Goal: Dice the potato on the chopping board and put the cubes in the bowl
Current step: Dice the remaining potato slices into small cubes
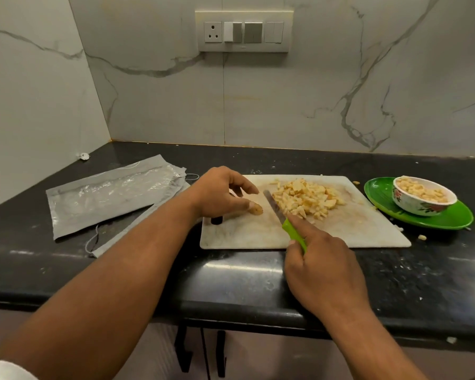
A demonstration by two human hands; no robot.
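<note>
One view is available, the head view.

Hand states: the left hand (220,193) rests on the chopping board (354,231) with its fingers loosely curled and its thumb and fingertips pinching the last uncut potato piece (255,208). The right hand (321,267) is wrapped round the green handle of the knife (284,215), index finger laid along the top of the handle.

Location: the potato piece lies on the left half of the board, just beside the blade. The pile of cubes (305,200) sits at the board's centre, touching the far side of the blade. The bowl (422,198), already holding cubes, stands on a green plate (450,218) on the worktop (258,272), just off the board's right edge.

Hazards:
- The remaining piece is small, so the left fingertips sit near the cutting line; a slip of the blade could nick them.
- The piece looks rounded and may roll under pressure.
- The pile is loose; a careless sweep could scatter cubes onto the worktop, where a few strays already lie near the plate.

Orientation: the potato piece's long axis runs roughly left to right, its free end pointing toward the blade. The blade lies diagonally, tip pointing away and to the left.
</note>
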